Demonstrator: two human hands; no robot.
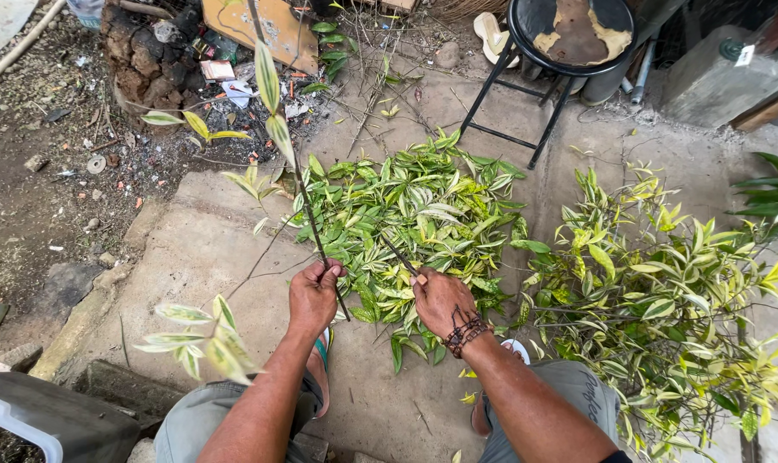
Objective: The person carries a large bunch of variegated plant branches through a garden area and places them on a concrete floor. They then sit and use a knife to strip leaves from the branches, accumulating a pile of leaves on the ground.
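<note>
Two bare hands meet at lower centre of the frame, both arms entering from the bottom edge. Left hand (313, 296) is closed in a fist around a long thin stem (307, 201), which rises steeply from the fist toward the top of the frame and carries a few yellow-edged leaves along its upper part (side twigs with pale leaves also spread toward the lower left). Right hand (441, 300), wearing a beaded bracelet (466, 332) at the wrist, is closed on a short dark stick-like piece (399, 255) that juts up and left from the fingers; whether this is a twig or a tool cannot be told. Just above both hands, at centre frame, lies a heap of loose leaves (414, 214) on the concrete slab (192, 249). At right, a pile of leafy branches (663, 291) fills the frame from mid-height down, close beside the right forearm. A black stool (543, 77) with a worn seat stands at upper right. Bare soil with litter and a charred stump (144, 56) occupies the upper left. Grey trousers and sandalled feet show at the bottom edge.
</note>
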